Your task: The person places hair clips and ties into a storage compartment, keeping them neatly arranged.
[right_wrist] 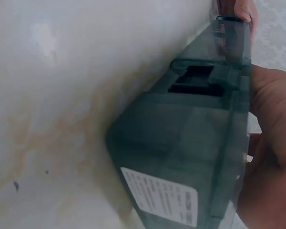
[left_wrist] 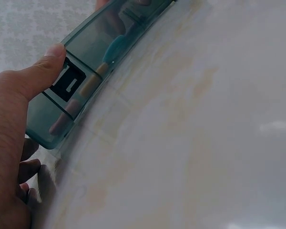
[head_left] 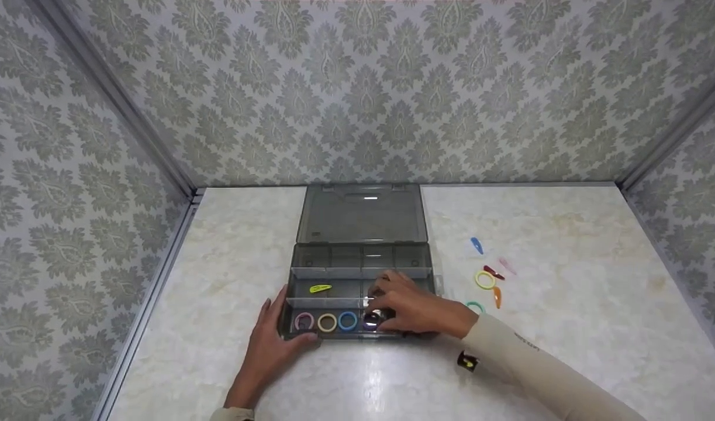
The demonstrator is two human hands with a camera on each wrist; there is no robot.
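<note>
A smoky plastic organizer box (head_left: 328,304) lies with its lid (head_left: 363,213) folded back. My left hand (head_left: 275,342) grips its front left corner, thumb at the front wall and fingers along the left side. My right hand (head_left: 407,304) reaches into the front row at the right, with thumb and forefinger on a purple hair tie (head_left: 370,321), partly hidden by the fingers. To the left in this row lie a pink hair tie (head_left: 304,321), a cream hair tie (head_left: 327,323) and a blue hair tie (head_left: 348,321). A yellow snap clip (head_left: 320,288) sits in the middle row.
Right of the box lie a blue clip (head_left: 477,245), a pink clip (head_left: 507,266), a dark red clip (head_left: 493,273), an orange clip (head_left: 497,297), a yellow hair tie (head_left: 484,280) and a green hair tie (head_left: 476,306). A small dark item (head_left: 467,361) lies beside the right sleeve.
</note>
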